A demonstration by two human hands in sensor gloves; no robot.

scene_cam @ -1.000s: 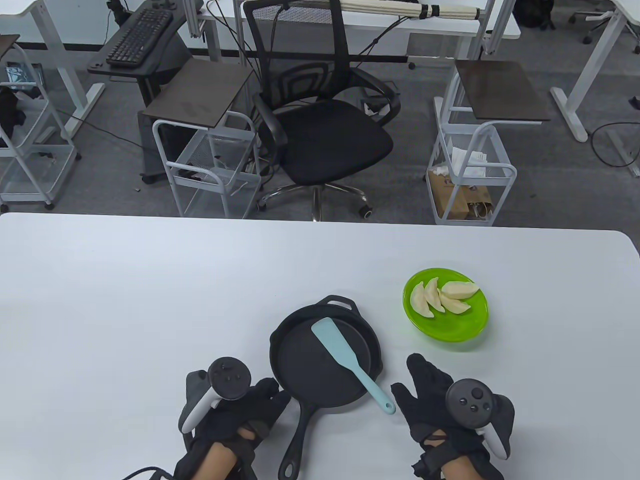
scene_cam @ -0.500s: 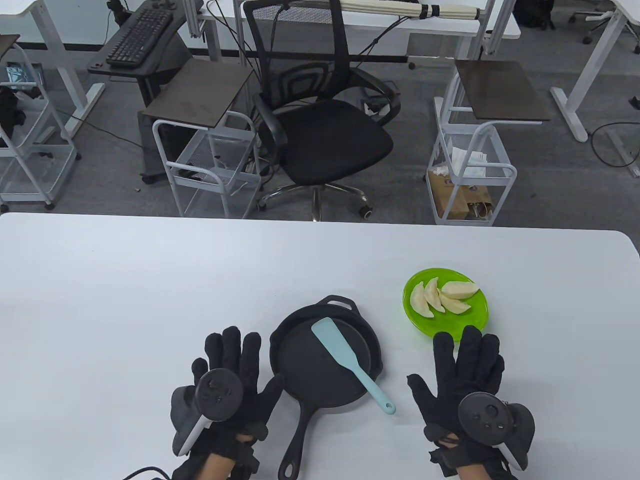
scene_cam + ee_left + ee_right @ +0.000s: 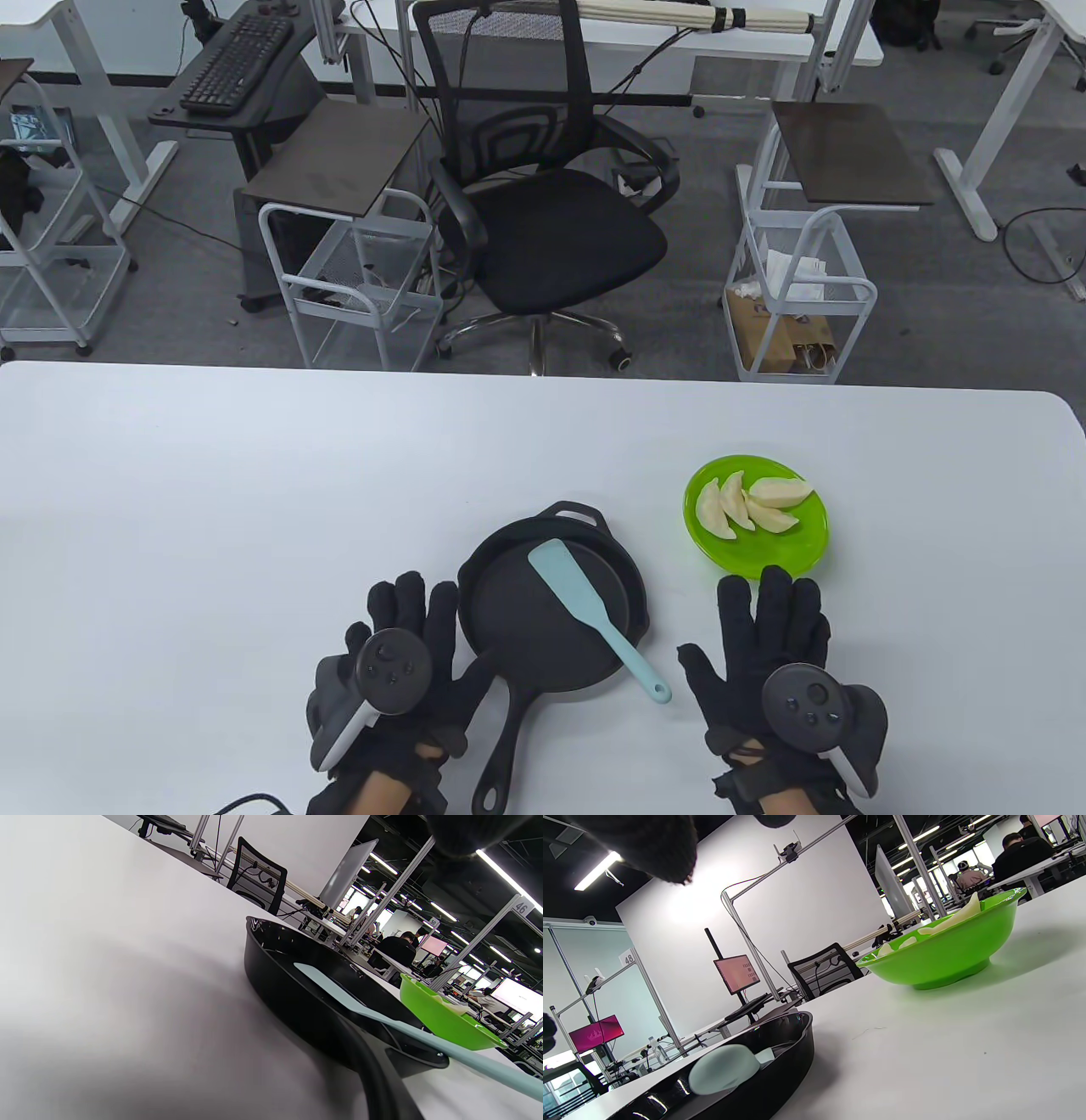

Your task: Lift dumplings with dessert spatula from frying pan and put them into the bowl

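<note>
A black frying pan (image 3: 509,628) (image 3: 297,997) (image 3: 780,1052) sits near the table's front, with no dumplings in it. A light blue dessert spatula (image 3: 594,615) (image 3: 382,1020) (image 3: 723,1069) lies across it, blade in the pan and handle over the right rim. Several pale dumplings (image 3: 747,507) (image 3: 952,921) lie in the green bowl (image 3: 764,556) (image 3: 441,1018) (image 3: 946,955) to the right. My left hand (image 3: 407,628) lies flat on the table left of the pan, fingers straight. My right hand (image 3: 768,620) lies flat just below the bowl, holding nothing.
The white table (image 3: 254,509) stretches wide to the left and behind the pan. Beyond its far edge stand an office chair (image 3: 543,212) and wire carts (image 3: 797,289). The pan's long handle (image 3: 501,747) points toward the front edge between my hands.
Both hands went from curled to flat with fingers spread, then slid slightly: the left a little right toward the pan, the right a little back from the bowl. Pan, spatula and bowl stayed put.
</note>
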